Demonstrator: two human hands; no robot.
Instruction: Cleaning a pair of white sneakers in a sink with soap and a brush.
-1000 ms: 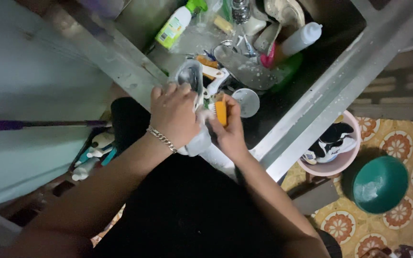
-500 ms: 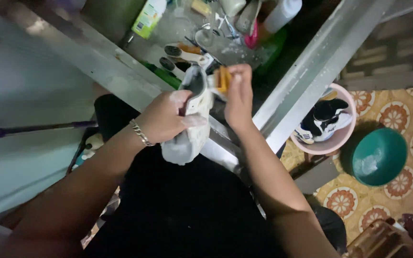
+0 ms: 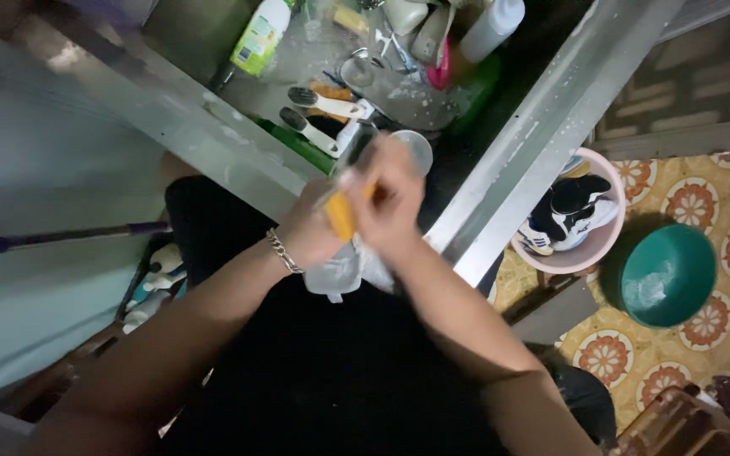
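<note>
My left hand (image 3: 318, 232) is wrapped tight around a pale shoe (image 3: 340, 270), over the sink edge (image 3: 213, 139) at 12 o'clock from my body; my right hand (image 3: 390, 198) squeezes an orange brush (image 3: 341, 215) against it; the shoe may be wet, so I think it could slip and drop on my lap; a hard push could flick dirty water at the pink tub (image 3: 606, 241) at 3 o'clock.

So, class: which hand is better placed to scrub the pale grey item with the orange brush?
Right, likely. The right hand seems to grip the orange brush over the pale grey item, while the left hand is busy holding that item.
</note>
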